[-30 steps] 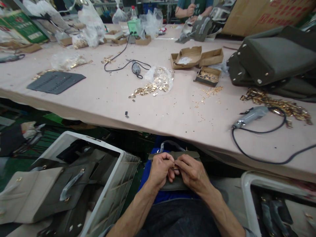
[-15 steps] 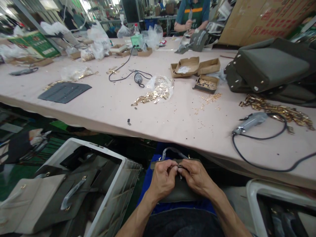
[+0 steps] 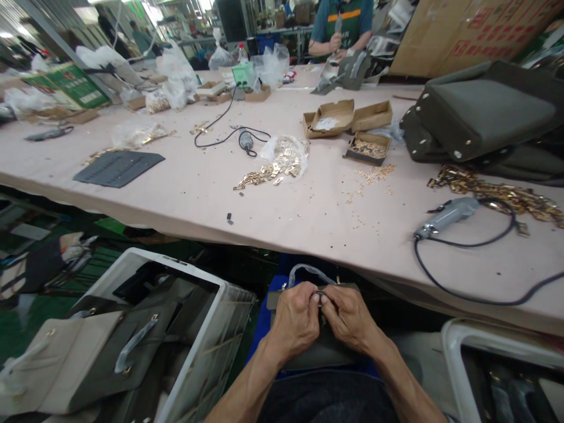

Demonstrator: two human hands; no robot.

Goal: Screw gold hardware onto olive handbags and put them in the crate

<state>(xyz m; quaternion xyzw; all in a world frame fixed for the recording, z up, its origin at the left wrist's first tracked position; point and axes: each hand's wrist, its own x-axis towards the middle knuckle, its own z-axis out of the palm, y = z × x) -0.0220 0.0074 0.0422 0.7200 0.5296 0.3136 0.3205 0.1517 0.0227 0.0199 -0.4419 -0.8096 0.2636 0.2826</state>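
Pinching a small metal fitting (image 3: 320,292) at the top edge of the dark bag (image 3: 324,352) in the lap, below the table (image 3: 308,217), the left hand (image 3: 296,320) and right hand (image 3: 350,317) meet fingertip to fingertip, and 1 slip could, I'd say, lose it under the table.

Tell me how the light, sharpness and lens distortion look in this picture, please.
Head view: the wide lens bows the edge of the table and stretches the white bin; light on the table is even, without glare; under it lies deep shadow, yet the left hand, right hand and the bag they pinch show sharp; ceiling lamps top left are washed out.
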